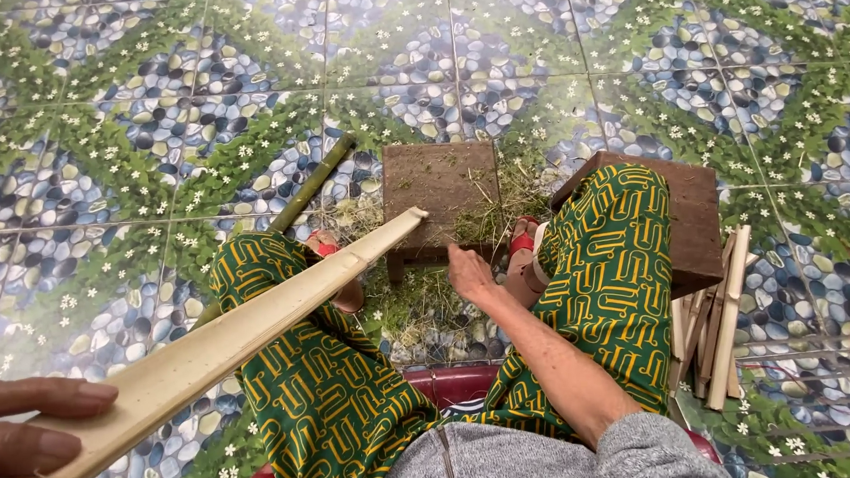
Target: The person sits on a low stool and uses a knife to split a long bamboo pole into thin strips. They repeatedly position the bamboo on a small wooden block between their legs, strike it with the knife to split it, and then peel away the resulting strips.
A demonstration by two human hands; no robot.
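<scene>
- Two hands are at work here, and we see them from above, well apart from each other.
- Our left hand (25,427) is at the lower left corner; its fingers lie along the near end of a long split bamboo piece (249,332) and press on it, but we cannot tell if the hand is closed around it.
- The split bamboo piece goes up over our left knee, and its far tip rests at the edge of a low wooden block (441,197).
- Our right hand (469,272) is down between the knees, just beside the block, over green shavings (422,311); we cannot tell if it grips anything.
- A green bamboo pole (313,182) lies on the tiled floor (115,111).
- Some thin bamboo strips (718,319) lean beside a second wooden block (693,222) at the right.
</scene>
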